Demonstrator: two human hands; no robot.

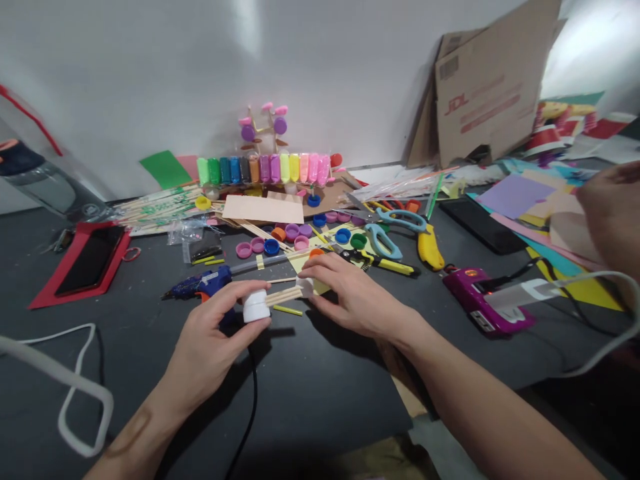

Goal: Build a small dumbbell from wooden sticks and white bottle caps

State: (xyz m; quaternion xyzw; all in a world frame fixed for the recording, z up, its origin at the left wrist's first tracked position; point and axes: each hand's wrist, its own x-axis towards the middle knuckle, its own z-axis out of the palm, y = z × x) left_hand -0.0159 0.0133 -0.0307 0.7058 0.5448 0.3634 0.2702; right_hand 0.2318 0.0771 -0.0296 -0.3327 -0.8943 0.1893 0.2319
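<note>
My left hand (213, 333) pinches a white cap-like piece (257, 307) between thumb and fingers. Several thin wooden sticks (283, 296) run from it to a second white piece (304, 288), which my right hand (345, 293) grips by its edges. The joined piece is held just above the dark table, roughly level. Behind my left hand lies a blue glue gun (205, 285), partly covered by the fingers. A short yellow-green stick (289, 311) is on the table below the wooden sticks.
Bottle caps (273, 247), blue-handled scissors (383, 240), yellow-handled cutters (393, 265) and a yellow utility knife (430, 248) lie beyond my hands. A purple power strip (483, 303) with cables stands right. Another person's hand (613, 213) is at the right edge, near coloured paper (517, 200).
</note>
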